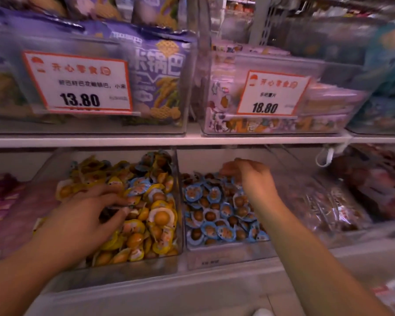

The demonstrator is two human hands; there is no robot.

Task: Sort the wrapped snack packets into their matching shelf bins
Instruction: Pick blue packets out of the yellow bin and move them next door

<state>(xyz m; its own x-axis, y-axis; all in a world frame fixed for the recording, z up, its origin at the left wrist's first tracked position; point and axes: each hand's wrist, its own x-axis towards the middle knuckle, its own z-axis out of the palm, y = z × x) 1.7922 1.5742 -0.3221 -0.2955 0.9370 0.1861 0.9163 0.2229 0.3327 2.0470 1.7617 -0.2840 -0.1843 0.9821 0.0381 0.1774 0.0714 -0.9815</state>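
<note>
Both hands' fingertips (blurred) sink among packets [214, 215], grips unreadable.

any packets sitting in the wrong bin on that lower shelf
Yes. The left bin holds mostly yellow packets, but a cluster of blue packets lies on top near its back right, matching the blue-filled right bin. The left hand rests beside that cluster.

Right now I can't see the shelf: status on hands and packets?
Left hand fingers spread in yellow-packet bin, blue packets mixed there. Right hand over blue-packet bin; grip unclear. Nothing blocking.
</note>
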